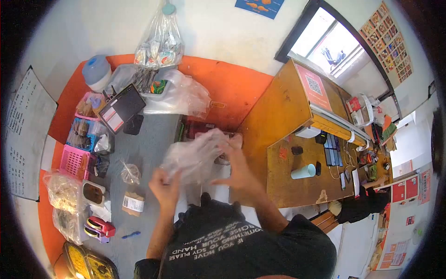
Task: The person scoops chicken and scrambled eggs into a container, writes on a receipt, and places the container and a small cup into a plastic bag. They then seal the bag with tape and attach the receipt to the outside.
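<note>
A clear plastic bag (193, 156), crumpled and spread in the air, is in front of my chest. My left hand (165, 186) is closed on the bag's lower left edge, with fingers curled and the thumb up. At the bag's right side, my right hand (237, 167) has its fingers stretched and the thumb well apart, fingertips right at the plastic. On the grey table to the left lie a small tied plastic bag (130, 173) and a small brown box with a white label (133, 203).
The grey table (153, 144) also carries a tablet (122, 108), baskets (74, 160), a tape dispenser (100, 229) and a blue pen (131, 235). A wooden counter (292, 186) on the right holds a light-green cup (303, 171) and phones. Another person (364, 204) is at far right.
</note>
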The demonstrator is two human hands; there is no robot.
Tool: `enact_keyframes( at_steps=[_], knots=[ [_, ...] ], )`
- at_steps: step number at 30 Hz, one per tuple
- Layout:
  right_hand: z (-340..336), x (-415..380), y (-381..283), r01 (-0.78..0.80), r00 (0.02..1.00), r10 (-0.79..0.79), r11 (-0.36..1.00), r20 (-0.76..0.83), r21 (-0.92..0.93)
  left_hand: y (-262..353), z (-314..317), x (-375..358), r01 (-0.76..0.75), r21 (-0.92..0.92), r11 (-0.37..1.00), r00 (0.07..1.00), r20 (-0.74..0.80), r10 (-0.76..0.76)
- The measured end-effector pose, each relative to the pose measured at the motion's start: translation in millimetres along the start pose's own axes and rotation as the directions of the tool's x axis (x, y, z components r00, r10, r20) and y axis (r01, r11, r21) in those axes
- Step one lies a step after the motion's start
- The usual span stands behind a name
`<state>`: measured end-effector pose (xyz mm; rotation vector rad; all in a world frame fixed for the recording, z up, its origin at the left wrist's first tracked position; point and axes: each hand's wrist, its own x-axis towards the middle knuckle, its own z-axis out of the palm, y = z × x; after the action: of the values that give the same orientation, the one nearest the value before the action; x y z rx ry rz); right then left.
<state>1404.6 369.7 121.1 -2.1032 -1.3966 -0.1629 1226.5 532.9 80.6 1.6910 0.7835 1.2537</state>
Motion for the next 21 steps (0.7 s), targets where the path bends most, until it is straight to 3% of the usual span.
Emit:
enact_keyframes(
  at_steps=[1,2,3,4,5,6,7,9,10,11,12,13,14,15,16,17,18,19,20,21],
  knots=[
    [9.5,-1.8,-17.7,-0.001,1.000,0.001,1.000,-0.001,0.001,5.4,6.2,-6.1,-0.033,0.156,0.987,0.971,0.240,-0.006],
    [20.5,-5.2,-34.3,-0.007,0.996,0.004,0.999,-0.084,-0.031,9.4,10.9,-10.8,-0.102,0.296,0.950,0.885,0.462,-0.049],
    [25.5,-8.2,-41.5,-0.015,0.986,0.004,0.998,-0.167,-0.065,12.2,15.4,-13.1,-0.105,0.295,0.950,0.885,0.464,-0.046],
    [30.5,-13.3,-31.3,-0.016,0.985,0.004,0.998,-0.170,-0.067,14.3,19.8,-14.9,-0.246,0.334,0.910,0.838,0.545,0.026],
    [39.2,-21.4,-11.5,-0.167,0.986,0.167,0.985,0.006,0.036,14.9,22.6,-16.5,-0.383,0.357,0.852,0.776,0.625,0.086],
    [41.3,-27.8,2.3,-0.328,0.933,0.303,0.938,0.195,0.109,8.2,24.6,-17.3,-0.383,0.356,0.852,0.775,0.625,0.088],
    [34.3,-32.5,8.7,-0.329,0.933,0.304,0.938,0.193,0.109,-5.8,26.2,-17.7,-0.418,0.382,0.824,0.793,0.597,0.125],
    [18.2,-39.6,23.9,-0.167,0.971,0.187,0.976,-0.147,0.139,-28.3,29.4,-18.5,-0.448,0.410,0.795,0.811,0.561,0.167],
    [15.9,-44.6,30.4,-0.164,0.972,0.183,0.977,-0.145,0.135,-37.0,30.2,-21.4,-0.461,0.529,0.712,0.844,0.509,0.168],
    [17.7,-54.5,37.5,-0.386,0.918,0.382,0.922,0.106,0.023,-49.4,30.2,-26.7,-0.460,0.638,0.618,0.871,0.459,0.175],
    [21.8,-66.0,46.3,-0.555,0.760,0.568,0.820,0.317,-0.139,-81.2,31.1,-38.8,-0.459,0.635,0.621,0.871,0.458,0.175],
    [37.0,-90.5,62.6,-0.556,0.759,0.570,0.819,0.316,-0.143,-124.5,33.4,-56.6,0.148,0.507,0.849,0.804,0.438,-0.402],
    [60.0,-122.7,84.4,-0.444,0.786,0.456,0.886,0.418,-0.133,-152.3,39.8,-67.6,0.732,0.355,0.582,0.364,0.518,-0.774],
    [70.6,-138.0,97.6,-0.324,0.791,0.332,0.940,0.513,-0.108,-162.3,49.8,-69.9,0.732,0.353,0.583,0.365,0.518,-0.773],
    [66.0,-129.4,100.5,-0.320,0.794,0.329,0.941,0.511,-0.107,-166.3,59.7,-67.4,0.640,0.325,0.696,0.462,0.562,-0.686],
    [60.6,-116.2,108.0,-0.295,0.759,0.402,0.914,0.512,-0.280,-170.2,69.2,-64.7,0.534,0.288,0.795,0.546,0.600,-0.585],
    [49.9,-99.1,107.8,-0.260,0.719,0.479,0.858,0.504,-0.443,-149.0,81.0,-43.1,0.303,0.186,0.935,0.751,0.558,-0.354],
    [4.4,-52.7,74.2,-0.429,0.713,0.599,0.784,0.365,-0.449,-107.6,92.4,-8.9,0.033,0.108,0.994,0.871,0.484,-0.081],
    [-42.5,-9.8,36.8,-0.586,0.672,0.707,0.689,0.219,-0.426,-35.0,92.0,25.7,-0.051,0.070,0.996,0.918,0.396,0.019],
    [-58.7,-4.8,32.1,-0.441,0.895,0.413,0.876,-0.166,-0.198,22.6,86.3,49.4,-0.139,0.039,0.989,0.946,0.301,0.121]
  ],
)
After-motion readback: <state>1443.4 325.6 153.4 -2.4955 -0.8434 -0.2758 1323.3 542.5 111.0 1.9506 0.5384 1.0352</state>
